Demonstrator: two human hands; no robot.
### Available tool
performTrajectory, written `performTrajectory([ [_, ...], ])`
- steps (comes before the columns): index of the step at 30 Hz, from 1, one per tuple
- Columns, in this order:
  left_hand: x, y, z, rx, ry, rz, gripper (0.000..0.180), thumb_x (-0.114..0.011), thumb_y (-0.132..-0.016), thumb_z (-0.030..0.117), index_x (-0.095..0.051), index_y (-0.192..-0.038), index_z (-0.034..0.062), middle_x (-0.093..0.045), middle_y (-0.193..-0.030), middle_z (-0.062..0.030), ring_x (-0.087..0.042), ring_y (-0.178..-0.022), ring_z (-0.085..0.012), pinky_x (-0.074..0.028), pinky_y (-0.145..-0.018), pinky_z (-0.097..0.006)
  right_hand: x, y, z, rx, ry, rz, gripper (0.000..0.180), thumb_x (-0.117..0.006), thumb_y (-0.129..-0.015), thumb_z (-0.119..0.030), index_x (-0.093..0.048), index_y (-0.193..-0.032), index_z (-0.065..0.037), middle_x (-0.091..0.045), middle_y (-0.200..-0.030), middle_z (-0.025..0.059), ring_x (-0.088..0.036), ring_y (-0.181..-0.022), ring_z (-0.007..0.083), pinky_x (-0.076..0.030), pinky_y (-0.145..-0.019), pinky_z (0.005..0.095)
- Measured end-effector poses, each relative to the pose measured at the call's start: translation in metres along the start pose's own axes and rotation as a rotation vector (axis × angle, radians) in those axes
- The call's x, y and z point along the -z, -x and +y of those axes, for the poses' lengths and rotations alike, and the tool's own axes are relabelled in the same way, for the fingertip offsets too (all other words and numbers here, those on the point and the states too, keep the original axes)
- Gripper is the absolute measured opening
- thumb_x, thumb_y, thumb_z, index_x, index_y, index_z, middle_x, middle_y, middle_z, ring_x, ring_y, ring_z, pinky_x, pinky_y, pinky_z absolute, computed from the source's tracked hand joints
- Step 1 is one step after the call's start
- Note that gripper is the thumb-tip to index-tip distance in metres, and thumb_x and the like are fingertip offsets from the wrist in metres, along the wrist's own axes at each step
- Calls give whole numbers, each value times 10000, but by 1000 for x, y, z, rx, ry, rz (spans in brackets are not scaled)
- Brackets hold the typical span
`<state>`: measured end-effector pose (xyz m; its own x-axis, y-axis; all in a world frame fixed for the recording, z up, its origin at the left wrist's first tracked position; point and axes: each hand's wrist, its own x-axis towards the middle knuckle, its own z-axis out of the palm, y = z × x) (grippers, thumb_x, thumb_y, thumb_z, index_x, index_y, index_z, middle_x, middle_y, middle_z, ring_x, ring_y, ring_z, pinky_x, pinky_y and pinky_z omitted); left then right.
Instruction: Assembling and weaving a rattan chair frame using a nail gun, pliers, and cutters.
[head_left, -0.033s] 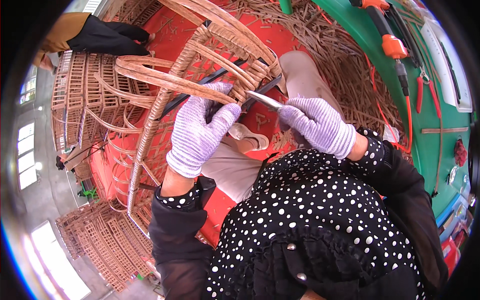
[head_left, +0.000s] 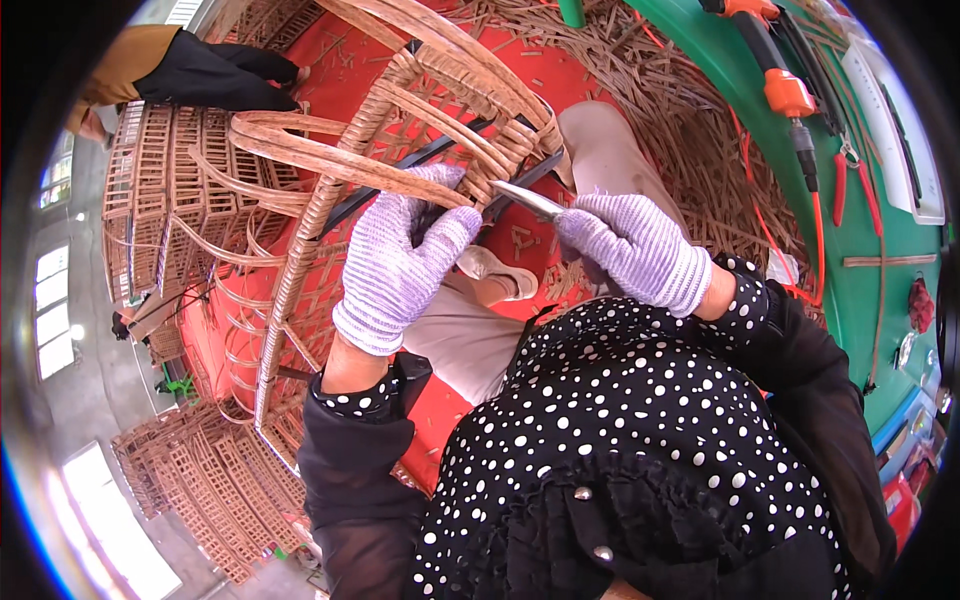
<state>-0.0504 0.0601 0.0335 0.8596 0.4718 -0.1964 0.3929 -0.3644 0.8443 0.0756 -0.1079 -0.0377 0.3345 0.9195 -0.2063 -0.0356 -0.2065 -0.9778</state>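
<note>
Rattan frame [head_left: 400,150] gripped by gloved left hand [head_left: 400,265]; right hand [head_left: 635,245] holds a knife [head_left: 525,198] against it

The left hand [head_left: 400,262] grips the wicker frame [head_left: 400,130], with the knife [head_left: 528,198] in the right hand [head_left: 640,250] just right of it. Pliers [head_left: 850,180] lie on the bench [head_left: 860,300] far right; another person's hand [head_left: 215,72] is far left.

We see pale lilac knit gloves on the left hand [head_left: 400,262] and right hand [head_left: 640,250] — frayed cuffs, black white-dotted sleeves, beige trousers, a tan shoe.
</note>
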Motion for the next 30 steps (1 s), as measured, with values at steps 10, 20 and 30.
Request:
performTrajectory([
  [10, 0, 0, -1, 22, -45, 61, 350, -619, -794, 67, -505, -1102, -54, -617, -887, -108, -608, -794, -135, -497, -700, -250, -1, -2, -5, 241, 227, 143, 251, -514, -872, -214, -591, -982, -2, -627, -786, 160, -613, -694, 251, -455, -603, 322],
  [20, -3, 1, -15, -188, -133, 85, 339, -646, -758, 77, -555, -1069, -24, -630, -839, -112, -620, -751, -146, -499, -685, -264, -30, -13, 33, -52, 330, -825, 300, -439, -898, -226, -583, -1040, -4, -621, -972, 157, -591, -907, 247, -437, -840, 326],
  [30, 5, -11, -17, -250, -371, 177, 383, -674, -747, 101, -532, -1074, -38, -622, -929, -139, -607, -823, -174, -488, -736, -283, 9, -1, -15, 285, 2, -146, 379, -492, -872, -75, -449, -1248, -60, -542, -1170, 125, -537, -1045, 217, -418, -894, 301],
])
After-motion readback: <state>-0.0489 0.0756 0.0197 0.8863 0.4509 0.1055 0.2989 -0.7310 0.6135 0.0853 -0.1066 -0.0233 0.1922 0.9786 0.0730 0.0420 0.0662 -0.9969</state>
